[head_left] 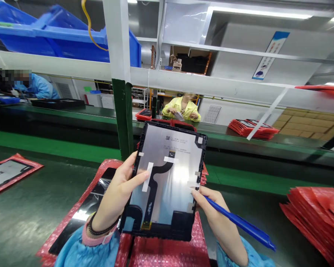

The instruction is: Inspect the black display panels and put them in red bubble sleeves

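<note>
Gripping the display panel (167, 185) at frame ctr: L hand (125, 181) pinches its left edge, R hand (210, 202) its right, slightly lower, w/ 1 blue tool (239, 221) tucked in; long axis approx. vertical, top leaning right.

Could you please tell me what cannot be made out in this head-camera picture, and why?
All in the head view:
- Front of the grey-backed, black-framed rectangular panel: faces away from the camera.
- Left hand's fingers under it: hidden by the panel.
- Long blue plastic tool's upper end: hidden by the right hand.
- Panel's fine print: too small.
- Right-hand stack of red bubble-wrap pouches: cut off by the right edge.
</note>
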Tool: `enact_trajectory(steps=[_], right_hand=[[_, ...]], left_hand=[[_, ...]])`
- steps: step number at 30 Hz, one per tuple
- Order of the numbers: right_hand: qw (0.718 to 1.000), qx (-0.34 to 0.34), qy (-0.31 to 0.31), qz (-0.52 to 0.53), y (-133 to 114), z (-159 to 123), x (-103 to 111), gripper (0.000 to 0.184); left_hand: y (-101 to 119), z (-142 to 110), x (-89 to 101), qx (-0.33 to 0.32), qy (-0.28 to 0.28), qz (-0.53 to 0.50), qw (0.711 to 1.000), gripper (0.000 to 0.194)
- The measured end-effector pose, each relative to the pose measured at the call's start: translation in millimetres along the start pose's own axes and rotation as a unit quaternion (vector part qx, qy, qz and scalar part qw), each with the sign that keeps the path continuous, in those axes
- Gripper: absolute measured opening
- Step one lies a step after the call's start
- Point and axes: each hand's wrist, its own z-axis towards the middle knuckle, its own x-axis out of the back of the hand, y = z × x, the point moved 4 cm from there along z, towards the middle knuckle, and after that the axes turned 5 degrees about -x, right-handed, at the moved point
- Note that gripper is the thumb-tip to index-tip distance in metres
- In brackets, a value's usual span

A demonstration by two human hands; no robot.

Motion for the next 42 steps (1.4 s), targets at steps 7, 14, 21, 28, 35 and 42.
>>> enact_trajectory(steps=[7,14,21,28,35,42], right_hand=[[0.999,0.027,-0.034,0.011,-17.3,2.7,-3.6,0.038],[0.983,-0.049,0.020,0.177,-9.6,-6.7,3.7,0.030],[0.981,-0.014,-0.037,0.190,-6.7,-2.3,9.6,0.027],[0.988,-0.035,-0.097,0.118,-3.0,19.8,17.7,0.068],[0.993,-0.019,-0.013,0.117,-14.6,16.8,19.2,0.042],[0.956,-0.042,-0.040,0.287,-18.8,12.4,4.0,0.022]], left_hand=[[-1.2,-0.3,-3.9,-0.006,0.007,-0.010,1.000,0.047],[0.5,6.7,0.8,0.003,0.014,-0.041,0.999,0.043],[3.3,4.6,-2.4,-0.015,0.005,-0.052,0.999,0.041],[3.8,3.8,-1.7,-0.022,0.009,0.005,1.000,0.049],[5.6,2.9,-1.2,-0.049,0.018,0.063,0.997,0.043],[11.2,-4.9,-3.5,-0.171,0.035,0.267,0.948,0.014]])
